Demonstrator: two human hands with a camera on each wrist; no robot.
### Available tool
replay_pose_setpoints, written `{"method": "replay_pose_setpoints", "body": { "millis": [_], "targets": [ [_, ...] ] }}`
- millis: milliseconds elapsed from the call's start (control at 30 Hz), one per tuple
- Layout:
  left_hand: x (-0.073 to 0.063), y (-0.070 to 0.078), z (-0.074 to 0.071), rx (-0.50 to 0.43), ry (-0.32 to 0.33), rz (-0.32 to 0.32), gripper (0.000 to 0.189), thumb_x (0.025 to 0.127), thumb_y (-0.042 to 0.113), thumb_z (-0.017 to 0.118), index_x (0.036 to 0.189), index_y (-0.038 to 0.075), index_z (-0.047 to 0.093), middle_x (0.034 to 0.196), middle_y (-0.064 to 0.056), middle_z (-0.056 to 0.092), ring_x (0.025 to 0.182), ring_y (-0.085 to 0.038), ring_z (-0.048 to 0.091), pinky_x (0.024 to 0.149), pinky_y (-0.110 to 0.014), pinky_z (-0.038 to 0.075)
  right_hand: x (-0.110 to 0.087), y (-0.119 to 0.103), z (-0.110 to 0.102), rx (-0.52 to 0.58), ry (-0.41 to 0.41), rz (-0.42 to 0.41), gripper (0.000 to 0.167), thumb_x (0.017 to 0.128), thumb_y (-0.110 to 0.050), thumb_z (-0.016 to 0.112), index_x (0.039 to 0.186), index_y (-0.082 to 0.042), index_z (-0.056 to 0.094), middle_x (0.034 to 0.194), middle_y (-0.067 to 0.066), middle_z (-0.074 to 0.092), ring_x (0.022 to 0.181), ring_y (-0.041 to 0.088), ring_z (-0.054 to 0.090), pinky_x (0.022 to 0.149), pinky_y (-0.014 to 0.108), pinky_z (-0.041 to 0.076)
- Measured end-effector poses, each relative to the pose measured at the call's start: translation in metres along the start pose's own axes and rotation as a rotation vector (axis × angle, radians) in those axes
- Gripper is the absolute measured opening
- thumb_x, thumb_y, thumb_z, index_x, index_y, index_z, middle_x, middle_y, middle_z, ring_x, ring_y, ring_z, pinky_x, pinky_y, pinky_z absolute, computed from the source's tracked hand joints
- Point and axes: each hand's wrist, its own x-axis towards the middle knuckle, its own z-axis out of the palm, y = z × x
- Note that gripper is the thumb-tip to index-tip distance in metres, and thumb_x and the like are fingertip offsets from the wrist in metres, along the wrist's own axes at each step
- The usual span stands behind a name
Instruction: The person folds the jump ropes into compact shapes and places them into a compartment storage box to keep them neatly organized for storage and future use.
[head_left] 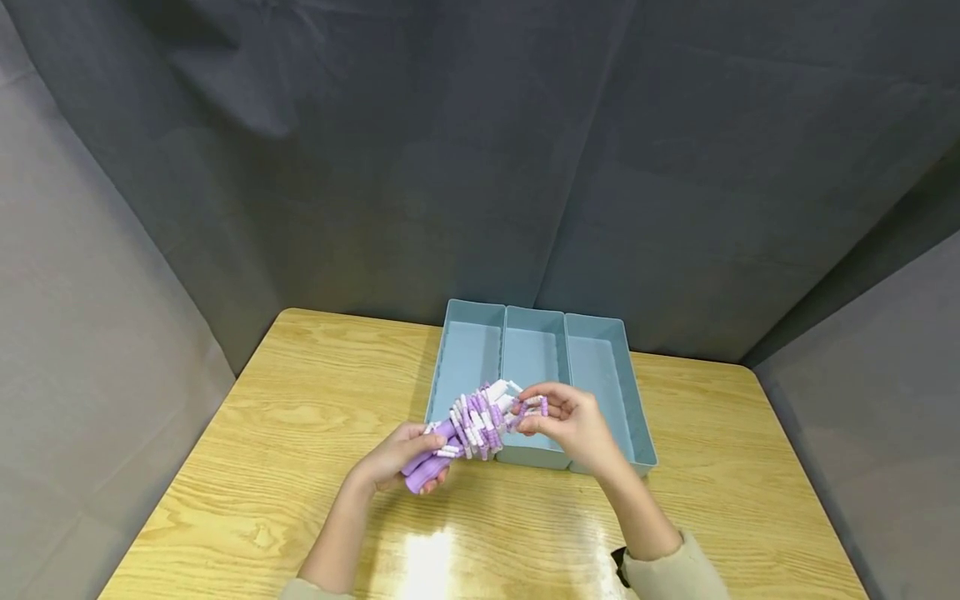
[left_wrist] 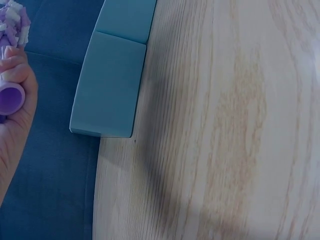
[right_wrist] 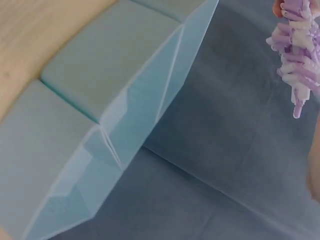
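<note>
A beaded jump rope (head_left: 476,425) in purple and white is bundled up above the table, tilted, with its two purple handles (head_left: 427,472) side by side at the lower left. My left hand (head_left: 401,458) grips the handles, thumb across the top. At the bundle's other end, my right hand (head_left: 566,417) pinches a loop of the beaded rope between thumb and fingers. In the left wrist view the hollow end of a handle (left_wrist: 11,99) pokes out of the left hand. The wound beads (right_wrist: 299,52) show at the right wrist view's upper right.
Three blue-grey bins (head_left: 532,457) stand side by side at the table's back, just beyond and beneath the hands. The wooden table (head_left: 300,400) reaches a dark grey curtain (head_left: 420,167) behind, with lighter cloth panels at both sides.
</note>
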Motion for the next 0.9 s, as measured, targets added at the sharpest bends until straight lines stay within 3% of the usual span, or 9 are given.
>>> {"method": "replay_pose_setpoints", "body": {
  "millis": [167,333,500,600,700,800,900],
  "targets": [
    [0.001,0.000,0.000,-0.007,0.024,0.019,0.021,0.095,0.018,0.041,0.092,0.002,0.056,0.068,-0.007,0.060,0.051,-0.010,0.056,0.045,-0.020,0.049,-0.004,0.005,0.000,0.127,0.053,0.065,0.034,0.077,-0.004,0.070,0.107,0.009,0.058,0.092,0.012,0.066,0.077,0.015,0.066,0.072,0.032,0.056],
    [0.002,-0.001,0.001,-0.012,0.046,0.037,0.021,0.094,0.017,0.043,0.093,0.001,0.057,0.069,-0.008,0.060,0.052,-0.010,0.056,0.045,-0.020,0.049,-0.006,0.014,0.004,0.170,0.108,0.009,0.032,0.083,-0.001,0.064,0.110,0.014,0.055,0.095,0.007,0.066,0.082,0.011,0.064,0.077,0.029,0.055],
    [0.004,0.000,0.004,-0.027,0.064,0.044,0.020,0.093,0.016,0.043,0.096,0.001,0.056,0.070,-0.009,0.060,0.053,-0.011,0.056,0.046,-0.020,0.050,-0.008,0.024,0.009,0.228,0.184,-0.142,0.015,0.086,0.001,0.057,0.099,0.007,0.060,0.091,-0.003,0.067,0.086,0.008,0.063,0.081,0.021,0.052],
    [0.006,0.001,0.007,-0.043,0.077,0.061,0.021,0.093,0.018,0.043,0.096,0.001,0.056,0.069,-0.008,0.061,0.052,-0.011,0.056,0.045,-0.020,0.049,-0.008,0.028,0.013,0.334,0.153,-0.272,0.011,0.091,0.001,0.049,0.096,-0.002,0.058,0.095,0.001,0.066,0.091,0.012,0.063,0.088,0.025,0.049],
    [0.007,0.002,0.009,-0.058,0.083,0.087,0.021,0.093,0.016,0.041,0.096,0.001,0.056,0.069,-0.008,0.060,0.052,-0.011,0.056,0.044,-0.020,0.049,-0.008,0.029,0.018,0.436,0.135,-0.339,0.014,0.094,-0.003,0.044,0.099,-0.007,0.056,0.096,0.003,0.066,0.096,0.014,0.062,0.094,0.027,0.045],
    [0.008,0.003,0.011,-0.064,0.077,0.102,0.020,0.093,0.014,0.042,0.096,0.001,0.057,0.069,-0.008,0.061,0.052,-0.011,0.056,0.045,-0.020,0.049,-0.008,0.029,0.022,0.512,0.196,-0.346,0.017,0.094,-0.010,0.045,0.104,-0.007,0.059,0.089,0.001,0.067,0.088,0.011,0.062,0.087,0.022,0.047],
    [0.008,0.002,0.012,-0.071,0.069,0.107,0.020,0.092,0.015,0.043,0.098,0.002,0.057,0.070,-0.009,0.061,0.053,-0.011,0.057,0.045,-0.020,0.050,-0.007,0.028,0.026,0.559,0.277,-0.341,0.020,0.090,-0.016,0.050,0.099,-0.005,0.064,0.080,0.000,0.066,0.073,0.008,0.058,0.067,0.016,0.048]
  ]
}}
